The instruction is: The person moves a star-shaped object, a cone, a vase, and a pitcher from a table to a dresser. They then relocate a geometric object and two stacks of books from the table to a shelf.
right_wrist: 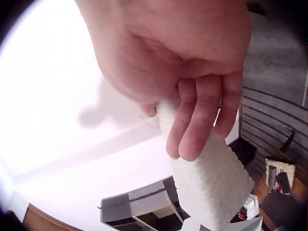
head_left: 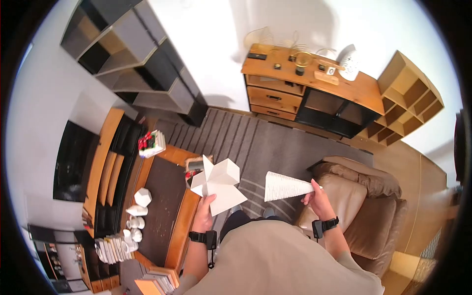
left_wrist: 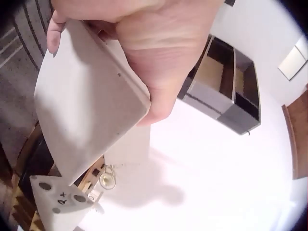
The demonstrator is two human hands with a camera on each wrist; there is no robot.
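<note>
Beige tee [head_left: 295,260] up close, and I can see the left hand [head_left: 204,214] gripping an angular white sculpture [head_left: 222,192], right hand [head_left: 319,200] holding a ribbed white tapered ornament [head_left: 284,188] by its narrow end.

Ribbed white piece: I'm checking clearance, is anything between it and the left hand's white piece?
Nothing visible: carpet shows beyond the gap between the ribbed white piece in the right hand and the angular white piece in the left hand.

A+ or 4+ on white angular piece [left_wrist: 61,209], 0 on small white block [head_left: 331,71]
</note>
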